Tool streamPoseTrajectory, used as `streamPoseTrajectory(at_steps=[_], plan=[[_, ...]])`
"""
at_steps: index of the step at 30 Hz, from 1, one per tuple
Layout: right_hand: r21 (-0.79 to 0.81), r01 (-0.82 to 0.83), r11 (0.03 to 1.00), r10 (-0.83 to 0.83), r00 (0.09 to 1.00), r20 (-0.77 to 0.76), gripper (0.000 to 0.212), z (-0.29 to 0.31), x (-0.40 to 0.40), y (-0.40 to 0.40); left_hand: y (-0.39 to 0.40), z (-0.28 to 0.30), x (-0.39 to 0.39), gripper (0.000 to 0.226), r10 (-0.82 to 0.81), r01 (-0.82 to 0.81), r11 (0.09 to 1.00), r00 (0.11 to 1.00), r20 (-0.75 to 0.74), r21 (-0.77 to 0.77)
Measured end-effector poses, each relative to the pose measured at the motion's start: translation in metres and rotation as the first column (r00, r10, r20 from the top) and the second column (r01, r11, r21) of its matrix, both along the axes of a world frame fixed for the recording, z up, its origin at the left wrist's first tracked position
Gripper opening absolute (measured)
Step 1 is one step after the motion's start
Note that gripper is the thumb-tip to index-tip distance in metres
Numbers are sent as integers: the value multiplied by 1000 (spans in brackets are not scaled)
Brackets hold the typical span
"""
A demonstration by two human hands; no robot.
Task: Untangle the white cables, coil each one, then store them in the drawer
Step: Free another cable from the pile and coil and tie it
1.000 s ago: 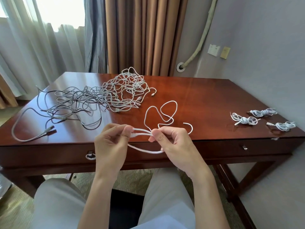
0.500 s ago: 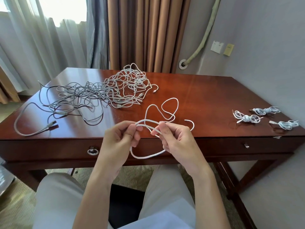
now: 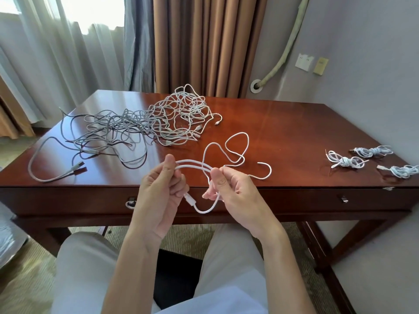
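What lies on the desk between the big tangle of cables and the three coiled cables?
In the head view, loose loops of the white cable held by both hands lie there; beyond them the desk is bare.

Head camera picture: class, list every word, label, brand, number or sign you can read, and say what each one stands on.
No text can be read anywhere in this picture.
White wall socket plate: marks only, no lettering legible.
Yellowish wall plate: faint marks, too small and blurred to read.
White cable in the hands, coiled cables, wooden desk: no print visible.
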State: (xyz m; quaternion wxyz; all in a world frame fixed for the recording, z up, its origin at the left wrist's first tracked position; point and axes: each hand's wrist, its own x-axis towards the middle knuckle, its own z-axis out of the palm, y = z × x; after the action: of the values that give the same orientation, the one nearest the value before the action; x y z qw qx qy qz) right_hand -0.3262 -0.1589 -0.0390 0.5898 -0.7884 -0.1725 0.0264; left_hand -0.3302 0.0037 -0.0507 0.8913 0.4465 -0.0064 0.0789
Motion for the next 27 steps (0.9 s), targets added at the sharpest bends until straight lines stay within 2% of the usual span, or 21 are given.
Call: streamPoseTrajectory(at_steps=[3, 6, 10, 13, 15, 18, 20, 22, 23, 25, 27], plan=[[68, -31, 997, 37, 996, -78, 42, -7, 2, 5, -6, -3, 3, 35, 35, -40, 990, 999, -39, -132], [58, -34, 998, 40, 994, -101, 47, -12, 2, 9, -8, -4, 6, 36, 10, -23, 970, 998, -56, -242], [50, -123, 991, 130, 978, -164, 43, -14, -1, 14, -11, -4, 4, 37, -5, -7, 971, 999, -49, -239], [66, -94, 993, 102, 986, -135, 29, -13, -2, 14, -10, -6, 3, 36, -19, 15, 972, 1000, -17, -235], [22, -85, 996, 87, 991, -106, 27, -11, -1, 11, -5, -7, 3, 34, -47, 44, 976, 999, -6, -212], [-151, -133, 979, 120, 988, -95, 26, -8, -2, 1, 9, -8, 1, 39, -119, 118, 992, 993, -16, -42], [-250, -181, 951, 148, 978, -145, 26, -7, -3, -6, 19, -7, -3, 45, -99, 110, 966, 993, -57, 236], [-315, -223, 922, 168, 967, -194, 29, -6, -4, -9, 24, -5, -9, 52, -67, 98, 839, 995, -77, 535], [-330, -227, 916, 165, 965, -206, 29, -6, -4, -10, 24, -3, -11, 54, -69, 102, 769, 995, -76, 631], [-369, -203, 907, 139, 971, -193, 33, -6, -4, -10, 21, 1, -14, 56, -67, 95, 688, 995, -68, 719], [-428, -171, 888, 113, 981, -157, 39, -4, -5, -9, 17, 4, -14, 57, -56, 79, 668, 997, -55, 740]])
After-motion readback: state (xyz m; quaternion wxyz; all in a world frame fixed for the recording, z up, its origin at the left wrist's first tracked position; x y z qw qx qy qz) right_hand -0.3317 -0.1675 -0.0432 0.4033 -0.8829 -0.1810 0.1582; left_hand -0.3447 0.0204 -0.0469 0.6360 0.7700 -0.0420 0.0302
